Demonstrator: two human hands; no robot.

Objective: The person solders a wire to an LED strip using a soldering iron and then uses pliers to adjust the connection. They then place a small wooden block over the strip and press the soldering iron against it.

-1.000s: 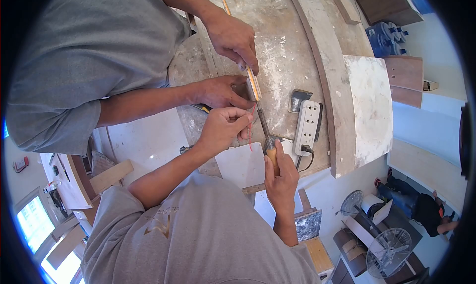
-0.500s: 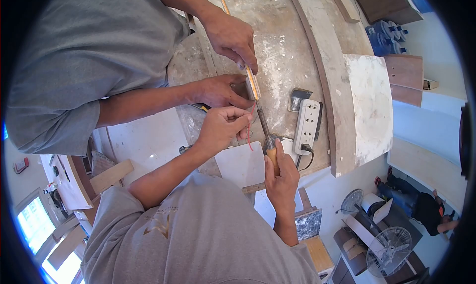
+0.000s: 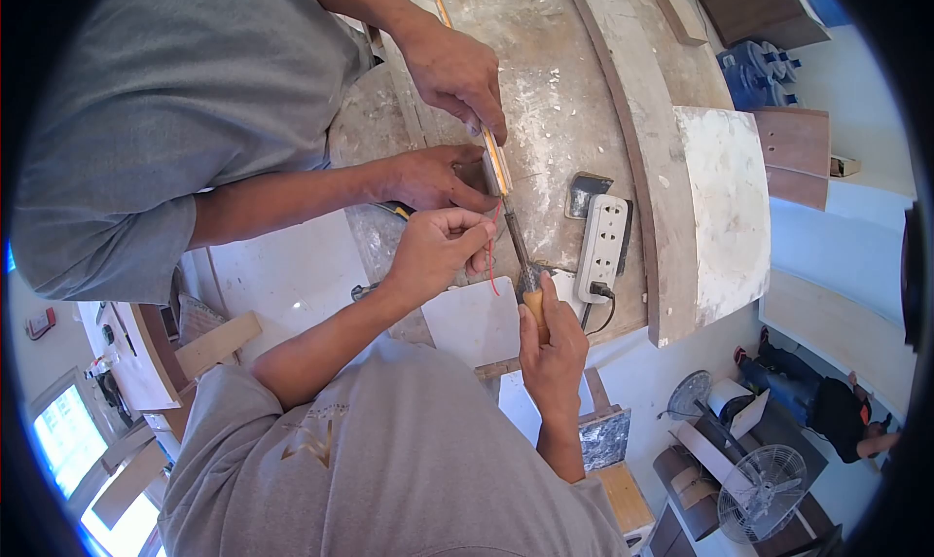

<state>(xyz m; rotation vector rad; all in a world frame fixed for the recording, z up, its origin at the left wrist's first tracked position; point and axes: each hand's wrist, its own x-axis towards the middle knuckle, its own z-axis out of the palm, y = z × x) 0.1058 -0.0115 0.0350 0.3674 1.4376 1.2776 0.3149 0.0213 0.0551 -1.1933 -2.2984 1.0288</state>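
Note:
My left hand [image 3: 446, 249] pinches a thin red wire [image 3: 493, 267], whose loose end hangs below my fingers. In my right hand [image 3: 553, 338] is a soldering iron [image 3: 531, 299], gripped by its wooden handle. Its metal tip points up to the end of a narrow LED strip [image 3: 494, 156] with a yellow face, right where the wire's upper end reaches. A co-worker's two hands steady that strip: one hand [image 3: 457, 75] presses from above, the other hand [image 3: 443, 178] holds its side near the end.
A white power strip [image 3: 603, 246] with a black plug lies right of the iron, beside a small dark square piece [image 3: 587, 195]. A long wooden board [image 3: 632, 139] runs along the worktable's right side. White panel [image 3: 474, 322] lies before me. Standing fans [image 3: 764, 494] and another person [image 3: 827, 396] are at lower right.
Almost nothing differs. The loose end of the red wire has shifted slightly, while both my hands and the co-worker's hands stay in place.

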